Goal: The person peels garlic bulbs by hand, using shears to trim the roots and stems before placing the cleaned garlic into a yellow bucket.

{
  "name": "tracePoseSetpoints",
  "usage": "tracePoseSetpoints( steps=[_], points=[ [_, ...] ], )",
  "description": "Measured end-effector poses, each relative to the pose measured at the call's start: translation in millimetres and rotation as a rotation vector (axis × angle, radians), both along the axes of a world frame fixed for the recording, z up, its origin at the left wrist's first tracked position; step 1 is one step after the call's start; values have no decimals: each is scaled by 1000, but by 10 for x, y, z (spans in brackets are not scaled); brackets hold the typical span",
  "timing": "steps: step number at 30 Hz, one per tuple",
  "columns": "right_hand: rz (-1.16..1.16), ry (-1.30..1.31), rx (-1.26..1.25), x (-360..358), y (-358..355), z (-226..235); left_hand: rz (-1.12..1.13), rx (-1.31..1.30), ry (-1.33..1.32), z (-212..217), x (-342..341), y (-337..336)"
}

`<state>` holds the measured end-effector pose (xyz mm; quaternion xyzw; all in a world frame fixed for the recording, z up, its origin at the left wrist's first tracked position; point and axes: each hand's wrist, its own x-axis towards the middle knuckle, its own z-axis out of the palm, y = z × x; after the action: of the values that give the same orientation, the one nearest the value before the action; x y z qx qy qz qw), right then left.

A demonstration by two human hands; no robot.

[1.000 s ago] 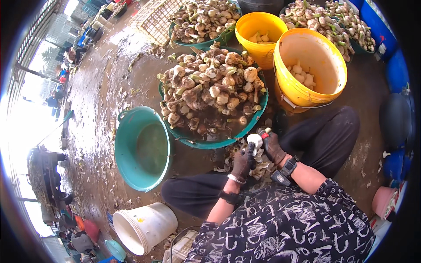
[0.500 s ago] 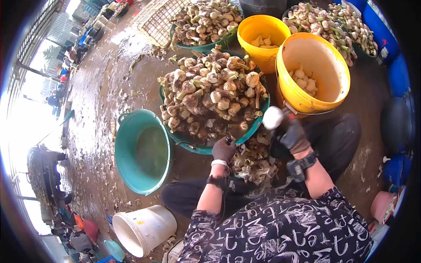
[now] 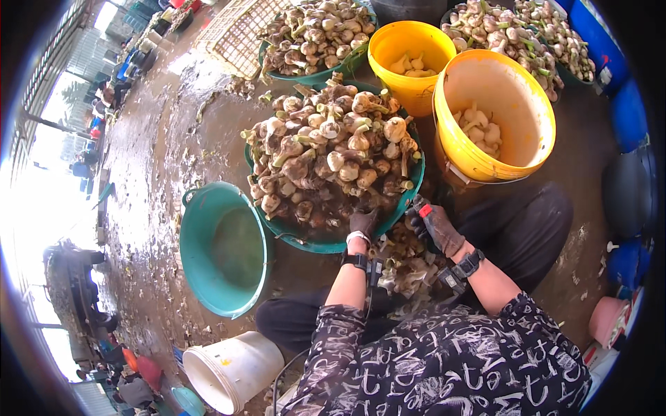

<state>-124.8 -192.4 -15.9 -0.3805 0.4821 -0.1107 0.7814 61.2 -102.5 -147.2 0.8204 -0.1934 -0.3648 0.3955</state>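
L hand (image 3: 363,223): gloved, in at near edge of the green tub (image 3: 313,245), up against the garlic heap (image 3: 326,149); fingers hidden, can't tell if wide or narrow.
R hand (image 3: 440,229): gloved, just outside tub rim, R of L hand; fingers curled round a small red item (image 3: 424,210), rest of it hidden.
Garlic heap: piled high in tub, stalks on, dirt on skins.
Front yellow bucket (image 3: 463,158): upright, R of tub, w/ pale bulbs (image 3: 480,132) at bottom.
Husks (image 3: 406,272): piled below hands, betw. legs.
White bucket (image 3: 246,364): on its side, lower L.
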Motion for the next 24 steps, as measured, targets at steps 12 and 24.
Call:
tracePoseSetpoints(
  steps=[12,24],
  points=[
    [80,-35,-221,212,284,-122,38,-122,382,-35,237,174],
    [499,247,-909,57,422,94,-445,-87,-438,1727,-663,669]
  ],
)
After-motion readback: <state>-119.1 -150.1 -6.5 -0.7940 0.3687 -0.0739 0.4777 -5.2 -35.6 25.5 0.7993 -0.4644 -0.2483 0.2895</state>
